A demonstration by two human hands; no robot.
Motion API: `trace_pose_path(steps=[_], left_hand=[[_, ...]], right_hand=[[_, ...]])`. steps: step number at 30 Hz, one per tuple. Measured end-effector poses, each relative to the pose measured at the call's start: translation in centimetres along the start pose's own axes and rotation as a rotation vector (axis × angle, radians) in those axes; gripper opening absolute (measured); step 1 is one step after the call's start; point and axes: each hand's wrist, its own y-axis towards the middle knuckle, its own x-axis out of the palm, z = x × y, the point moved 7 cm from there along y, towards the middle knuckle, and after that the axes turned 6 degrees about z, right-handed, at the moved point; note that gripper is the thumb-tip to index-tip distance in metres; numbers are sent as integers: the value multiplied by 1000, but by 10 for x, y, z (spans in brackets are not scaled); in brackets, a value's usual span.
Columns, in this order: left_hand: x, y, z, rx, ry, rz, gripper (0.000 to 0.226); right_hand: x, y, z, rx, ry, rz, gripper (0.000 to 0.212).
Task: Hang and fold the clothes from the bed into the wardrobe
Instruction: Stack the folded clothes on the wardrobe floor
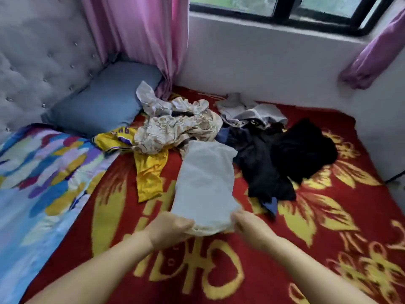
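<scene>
a red blanket (219, 270) with yellow flowers and lettering covers the bed, with a multicoloured sheet (39, 176) along its left side. a blue pillow (103, 102) leans by the tufted grey headboard (39, 51), and pink curtains (140, 29) hang near the window. the clothes lie mid-bed: black garments (285, 154) to the right, a cream patterned garment (177, 126) over a yellow jersey (149, 170), a grey piece (249, 113) behind. a white garment (203, 183) stretches flat in front of the pile. the left hand (169, 227) and right hand (252, 227) each grip its near edge, fingers curled round the fabric.
</scene>
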Motion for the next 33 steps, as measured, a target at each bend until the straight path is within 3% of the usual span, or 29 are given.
trace_pose_path(steps=[5,8,10,14,17,19,21,25,30,33], left_hand=[[110,-136,55,53,-1,-449,34],[137,-192,78,30,-64,-675,34],[141,-217,93,43,-111,-736,30],[161,-247,92,-204,-385,-959,21],[174,-229,65,-409,-486,-1000,29],[181,-199,33,-509,-490,-937,38],[188,-167,-7,-585,-436,-835,31],[210,-116,-84,-752,-304,-582,32],[249,-152,-119,-1413,-421,-205,69],[248,-205,-76,-1575,-287,-210,69]], right_hand=[[166,-88,-5,52,-4,-305,14],[217,-127,-15,80,-14,-388,14],[242,-144,-25,79,-16,-438,15],[269,-152,-35,76,42,-554,15],[263,-131,-18,153,106,-532,15],[246,-102,4,235,160,-418,26],[224,-66,27,308,178,-284,35],[202,12,63,342,226,-159,36],[216,42,95,520,206,152,46],[240,8,65,356,2,159,54]])
